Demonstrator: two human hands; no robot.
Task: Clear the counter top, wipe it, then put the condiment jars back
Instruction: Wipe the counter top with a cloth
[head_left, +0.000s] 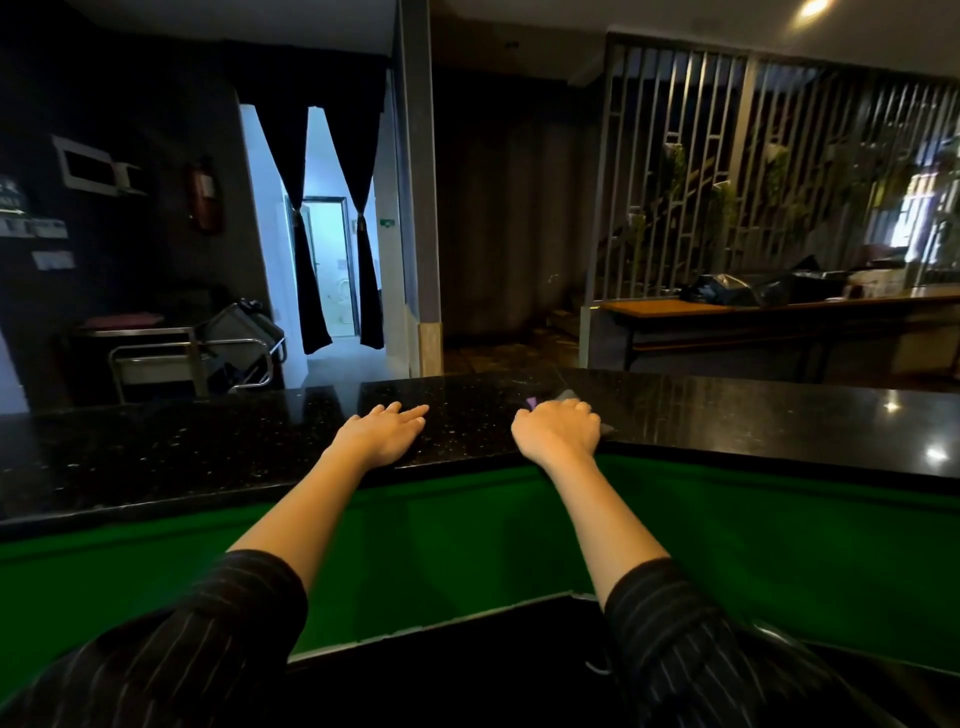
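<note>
A black speckled stone counter top (208, 452) runs across the view in front of me. My left hand (382, 431) lies flat on it, palm down, fingers spread and pointing right, holding nothing. My right hand (558, 428) rests near the counter's near edge, curled over a dark grey cloth (569, 396) with a small purple tag; only the cloth's corners show past the fingers. No condiment jars are in view.
Below the counter's near edge hangs a green panel (467, 535). Beyond the counter stand a metal trolley (192, 358) at left, a curtained doorway (332, 260) at centre and a wooden table (753, 312) with dark bags before a slatted screen at right.
</note>
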